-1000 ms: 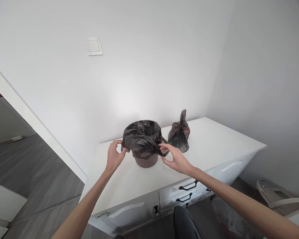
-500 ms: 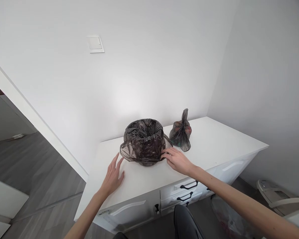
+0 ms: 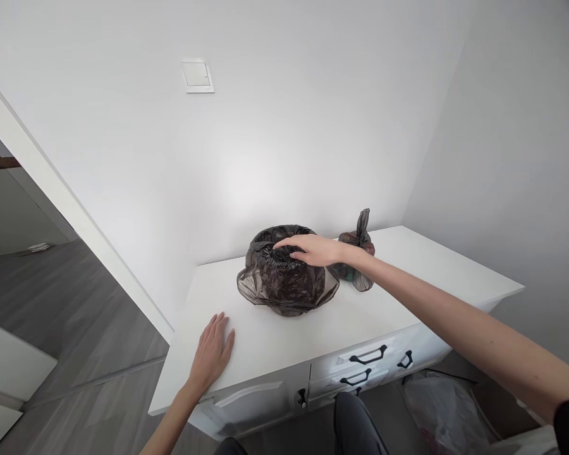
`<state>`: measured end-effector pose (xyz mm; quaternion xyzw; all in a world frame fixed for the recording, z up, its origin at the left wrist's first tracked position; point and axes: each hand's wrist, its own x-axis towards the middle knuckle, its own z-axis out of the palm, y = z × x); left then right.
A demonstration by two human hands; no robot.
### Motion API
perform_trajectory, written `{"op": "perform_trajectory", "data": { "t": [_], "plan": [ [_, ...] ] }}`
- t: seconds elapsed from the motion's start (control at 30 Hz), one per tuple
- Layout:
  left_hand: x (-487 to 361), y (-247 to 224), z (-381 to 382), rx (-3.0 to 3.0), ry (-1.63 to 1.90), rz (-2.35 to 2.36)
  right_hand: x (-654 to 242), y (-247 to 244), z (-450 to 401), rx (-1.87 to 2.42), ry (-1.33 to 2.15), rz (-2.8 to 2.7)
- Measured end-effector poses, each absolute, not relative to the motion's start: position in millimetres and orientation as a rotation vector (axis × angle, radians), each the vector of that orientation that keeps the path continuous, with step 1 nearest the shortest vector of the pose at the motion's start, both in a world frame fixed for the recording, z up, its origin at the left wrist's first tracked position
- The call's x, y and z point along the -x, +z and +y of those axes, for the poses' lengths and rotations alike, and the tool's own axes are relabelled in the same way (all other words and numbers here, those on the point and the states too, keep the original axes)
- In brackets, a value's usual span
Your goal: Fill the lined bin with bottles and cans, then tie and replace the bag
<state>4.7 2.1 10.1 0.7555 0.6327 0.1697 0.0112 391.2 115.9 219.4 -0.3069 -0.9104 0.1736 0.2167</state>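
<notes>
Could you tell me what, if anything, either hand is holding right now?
Nothing: the right hand rests open on the bin liner; the left hand lies flat on the cabinet top.

I see thin, crinkled, glossy black plastic lining the bin (image 3: 287, 278), same film on the knotted bag (image 3: 358, 256); the cabinet top (image 3: 275, 335) looks smooth, matt white.

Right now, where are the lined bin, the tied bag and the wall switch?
lined bin (image 3: 284, 284): head view, on the black liner draped over its front wall.
tied bag (image 3: 360, 278): head view, on its lower bulge, right of the arm.
wall switch (image 3: 198, 75): head view, centre of the white plate.
</notes>
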Motion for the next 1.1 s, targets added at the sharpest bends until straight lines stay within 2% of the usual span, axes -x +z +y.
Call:
{"op": "perform_trajectory", "data": {
  "t": [0.2,0.33,0.57,0.67,0.83,0.97,1.1],
  "plan": [
    [-2,6,2,-2.424,0.565,1.989,-355,216,166,1.106,0.815,-2.813],
    [-2,6,2,-2.453,0.571,1.979,-338,218,165,1.253,0.85,-2.89],
    [-2,1,5,-2.468,0.559,1.971,-376,263,116,1.046,0.699,-2.749],
    [-3,-1,7,-2.464,0.56,1.972,-388,250,104,1.053,0.616,-2.813],
    [-3,0,8,-2.45,0.552,1.989,-376,221,90,1.155,0.149,-2.891],
    [-1,-1,9,-2.457,0.531,1.987,-380,249,53,1.196,0.083,-2.878],
    [1,-4,11,-2.46,0.539,1.978,-425,283,-5,1.167,0.14,-2.788]
  ]
}}
